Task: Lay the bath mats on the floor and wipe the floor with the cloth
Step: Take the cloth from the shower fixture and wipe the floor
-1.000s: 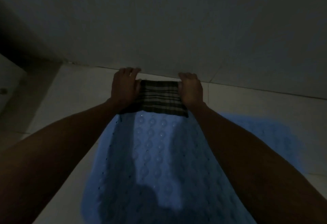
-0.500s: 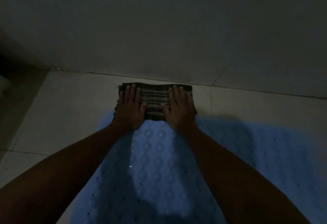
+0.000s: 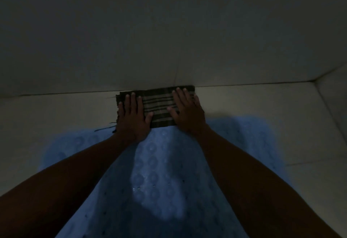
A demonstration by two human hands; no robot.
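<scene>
A dark striped cloth [image 3: 159,106], folded into a rectangle, lies flat on the pale tiled floor [image 3: 56,117] right against the foot of the wall. My left hand [image 3: 132,117] presses flat on its left part, fingers spread. On the cloth's right part my right hand [image 3: 185,111] presses flat in the same way. A light blue bath mat [image 3: 155,172] with a raised round pattern lies spread on the floor below the cloth, under my forearms. The cloth's near edge meets the mat's far edge.
The wall [image 3: 169,31] rises directly behind the cloth. A second wall [image 3: 334,95] forms a corner at the right. Bare tiles show left and right of the mat. The room is dim.
Both hands went from gripping the cloth's ends to lying flat on top of it. Cloth and hands have shifted right along the wall, and the right corner has come into view.
</scene>
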